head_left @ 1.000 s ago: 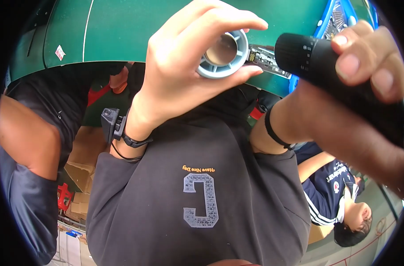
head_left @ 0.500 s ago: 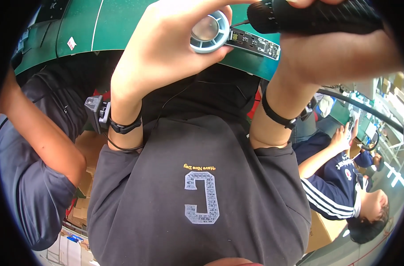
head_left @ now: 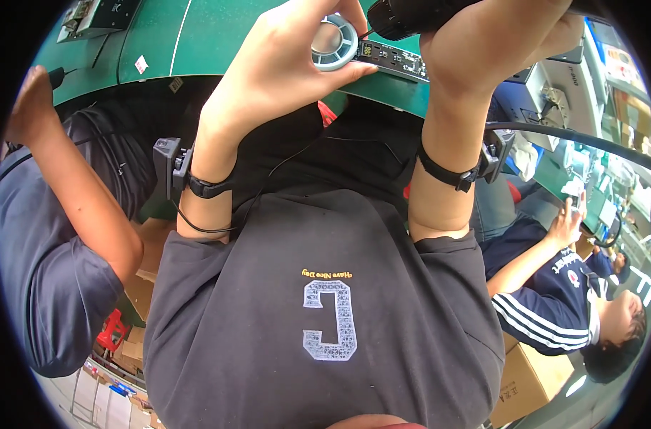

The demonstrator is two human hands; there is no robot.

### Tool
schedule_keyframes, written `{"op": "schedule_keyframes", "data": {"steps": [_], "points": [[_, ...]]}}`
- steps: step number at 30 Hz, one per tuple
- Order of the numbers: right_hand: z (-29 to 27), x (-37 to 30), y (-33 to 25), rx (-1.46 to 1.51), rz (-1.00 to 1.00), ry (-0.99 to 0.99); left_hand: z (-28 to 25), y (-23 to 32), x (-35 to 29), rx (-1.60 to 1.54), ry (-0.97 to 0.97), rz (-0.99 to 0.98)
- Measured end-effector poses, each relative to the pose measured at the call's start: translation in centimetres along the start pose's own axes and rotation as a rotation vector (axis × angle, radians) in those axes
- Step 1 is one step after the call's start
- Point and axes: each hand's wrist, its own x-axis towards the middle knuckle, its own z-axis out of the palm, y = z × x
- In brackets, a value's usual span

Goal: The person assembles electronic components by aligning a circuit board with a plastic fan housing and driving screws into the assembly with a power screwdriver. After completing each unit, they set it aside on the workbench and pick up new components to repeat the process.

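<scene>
My left hand (head_left: 268, 79) curls its thumb and fingers around a pale blue round housing (head_left: 350, 44) with spokes and a silvery dome in its middle. A narrow black circuit board (head_left: 393, 58) with a small lit display sticks out from the housing's right side, over the table. My right hand (head_left: 483, 50) grips a thick black electric screwdriver (head_left: 411, 16), partly cut off by the upper edge. Its thin bit points left, at the join of housing and board; I cannot tell whether it touches. The hand hides the board's far end.
Under the work lies a green table (head_left: 218, 36) with a small white label (head_left: 141, 64). A dark metal device (head_left: 104, 16) stands at the far left. Co-workers sit on both sides: a bent arm (head_left: 90, 193) at left, a person in navy (head_left: 540, 307) at right. A black cable (head_left: 575, 136) runs right.
The screwdriver and my right hand have shifted left and up, and the right wrist has turned. The housing sits slightly higher, still in my left hand. The view has shifted a little.
</scene>
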Motion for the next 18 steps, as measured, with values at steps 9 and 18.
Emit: {"op": "schedule_keyframes", "data": {"steps": [9,18], "points": [[-0.9,0.5,1.2,0.159,0.013,-0.046,-0.3,4.0,1.9,0.295,-0.237,-0.607],[-0.5,-0.4,3.0,0.358,-0.034,-0.035,-0.4,3.5,2.0,0.424,-0.237,-0.408]]}}
